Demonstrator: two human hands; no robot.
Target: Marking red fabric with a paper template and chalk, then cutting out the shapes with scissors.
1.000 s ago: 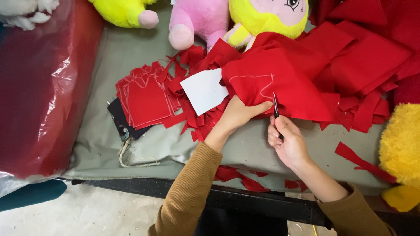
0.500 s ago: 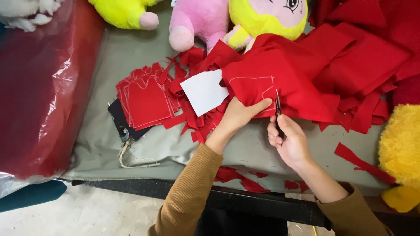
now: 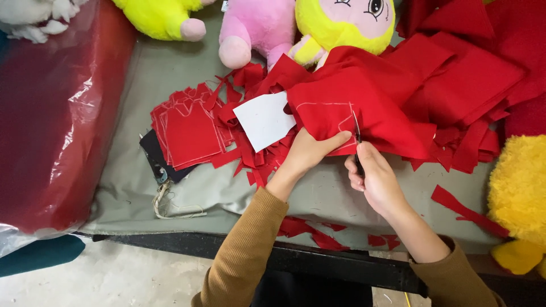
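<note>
The big grey cloth-covered table (image 3: 142,170) fills the middle of the view. On its left lies a long red roll wrapped in shiny clear plastic (image 3: 51,119). A big heap of red felt sheets (image 3: 466,74) covers the far right side. Soft toys sit along the far edge: a yellow one (image 3: 153,17), a pink one (image 3: 256,28) and a yellow-haired doll (image 3: 341,28). A fluffy yellow toy (image 3: 520,193) sits at the right edge.

Since half a second ago, little has moved. The small dark scissors (image 3: 357,136) stay at the same spot on the chalk line, so the cut has crept only a tiny bit, if at all.

The red felt piece with a white chalk outline (image 3: 330,116) lies at the near edge of the heap. A stack of cut red felt shapes (image 3: 190,133) and a white card pattern (image 3: 264,119) lie just left of it.

The left hand (image 3: 310,153) is closed softly, pinching the marked felt with thumb on top. The right hand (image 3: 378,179) is curled tight around the scissors, blades up into the felt.
</note>
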